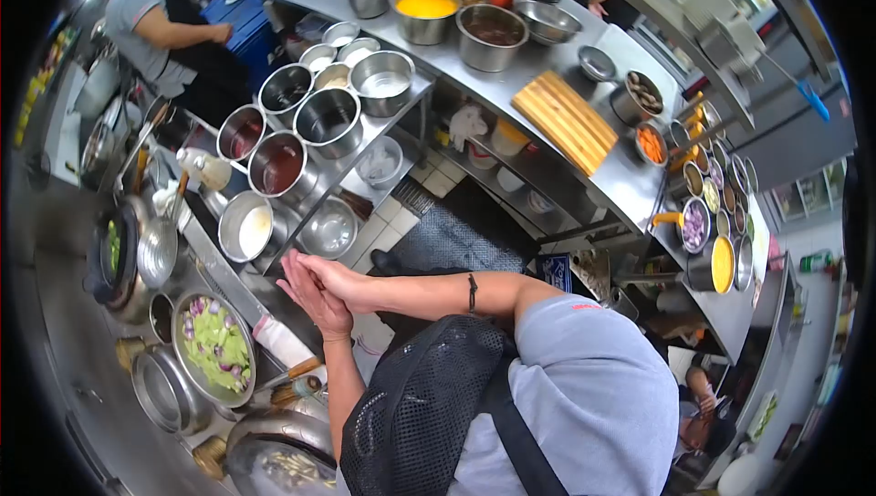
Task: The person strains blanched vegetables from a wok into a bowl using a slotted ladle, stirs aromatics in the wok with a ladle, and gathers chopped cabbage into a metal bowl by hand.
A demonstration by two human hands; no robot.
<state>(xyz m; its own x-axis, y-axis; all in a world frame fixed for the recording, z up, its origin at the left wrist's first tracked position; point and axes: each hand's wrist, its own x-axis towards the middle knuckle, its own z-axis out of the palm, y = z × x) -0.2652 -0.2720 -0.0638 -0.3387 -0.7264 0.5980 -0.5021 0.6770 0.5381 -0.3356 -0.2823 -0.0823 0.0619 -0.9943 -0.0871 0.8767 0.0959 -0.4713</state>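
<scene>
My left hand [312,299] and my right hand [339,281] are pressed together palm to palm, fingers stretched out. I see nothing held between them, though the touching palms are hidden. Just beyond the fingertips are a steel bowl [329,229] and a pot with white contents [246,228]. Below and to the left of my hands lies a steel pan of chopped green vegetable and purple onion [216,347]. A whitish cloth [285,343] hangs by the stove edge, near my left forearm. A dark band circles my right wrist.
Several pots of dark red sauce [277,165] stand on the steel side table. A wooden cutting board [566,122] lies on the long counter, near a pot of yellow liquid [427,9]. A wok [292,428] sits at lower left. Another person [151,26] stands at upper left.
</scene>
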